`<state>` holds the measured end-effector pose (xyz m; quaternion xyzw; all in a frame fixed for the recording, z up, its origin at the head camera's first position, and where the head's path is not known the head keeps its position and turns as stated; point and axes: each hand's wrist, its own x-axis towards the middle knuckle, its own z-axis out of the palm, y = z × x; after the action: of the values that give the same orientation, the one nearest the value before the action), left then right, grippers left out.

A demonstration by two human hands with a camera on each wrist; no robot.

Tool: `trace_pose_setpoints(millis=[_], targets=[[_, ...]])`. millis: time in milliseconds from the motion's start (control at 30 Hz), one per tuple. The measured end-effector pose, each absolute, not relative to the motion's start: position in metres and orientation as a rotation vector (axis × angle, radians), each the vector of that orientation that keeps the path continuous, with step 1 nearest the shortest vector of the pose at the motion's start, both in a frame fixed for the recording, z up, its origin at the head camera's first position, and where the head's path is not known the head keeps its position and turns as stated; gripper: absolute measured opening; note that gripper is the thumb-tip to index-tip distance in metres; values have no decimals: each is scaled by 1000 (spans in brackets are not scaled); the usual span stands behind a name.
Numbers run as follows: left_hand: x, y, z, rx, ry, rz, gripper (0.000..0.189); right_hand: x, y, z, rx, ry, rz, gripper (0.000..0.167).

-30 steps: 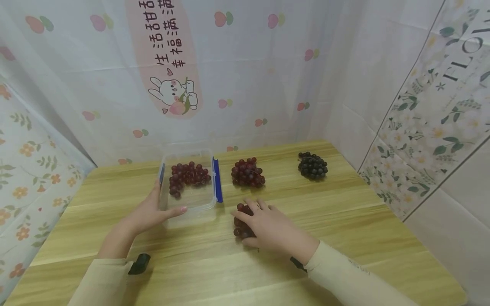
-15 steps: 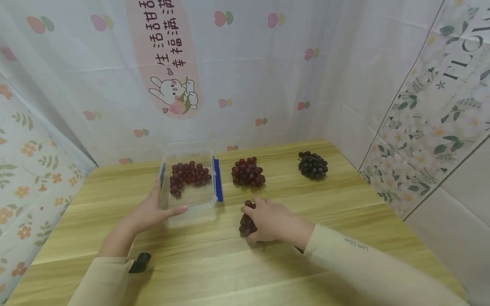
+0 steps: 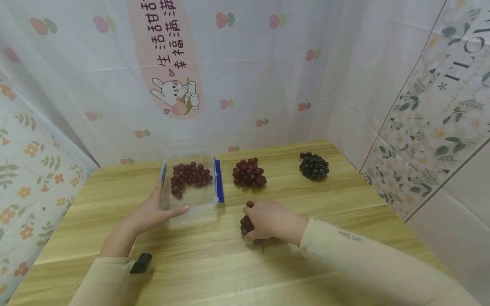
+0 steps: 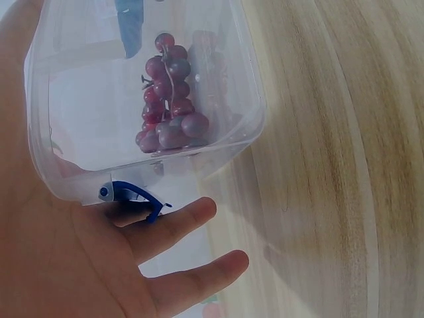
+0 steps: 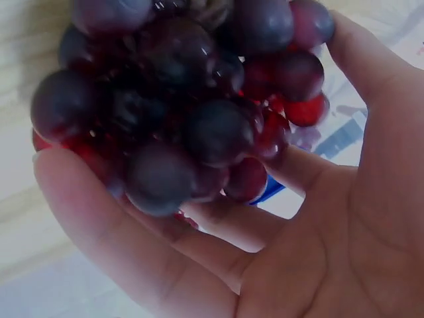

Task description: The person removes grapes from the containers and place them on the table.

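Note:
A clear plastic box (image 3: 191, 203) with blue clips holds a bunch of red grapes (image 3: 189, 177) on the wooden table. My left hand (image 3: 153, 212) grips the box's near left corner, thumb along the front wall; in the left wrist view the box (image 4: 86, 119) and its grapes (image 4: 169, 112) sit against my palm. My right hand (image 3: 268, 219) curls round a dark red grape bunch (image 3: 246, 223) near the middle of the table. In the right wrist view that grape bunch (image 5: 185, 106) fills my curled fingers (image 5: 119, 245).
Another red grape bunch (image 3: 249, 173) lies right of the box, and a black grape bunch (image 3: 314, 165) lies at the far right. Patterned sheets wall the wooden table (image 3: 344, 204) at the back and sides.
My right hand has closed round the dark red bunch and turned, raising it slightly off the table. The left hand and the box have stayed put.

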<state>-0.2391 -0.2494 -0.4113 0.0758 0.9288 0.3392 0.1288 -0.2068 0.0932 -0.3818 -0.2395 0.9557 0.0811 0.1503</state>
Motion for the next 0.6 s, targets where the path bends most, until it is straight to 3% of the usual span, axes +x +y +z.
trace_pose_setpoints(millis=[600], targets=[[-238,-247,-409,219,2690,1004,142,-219,91,-363,-692,2705,319,86]])
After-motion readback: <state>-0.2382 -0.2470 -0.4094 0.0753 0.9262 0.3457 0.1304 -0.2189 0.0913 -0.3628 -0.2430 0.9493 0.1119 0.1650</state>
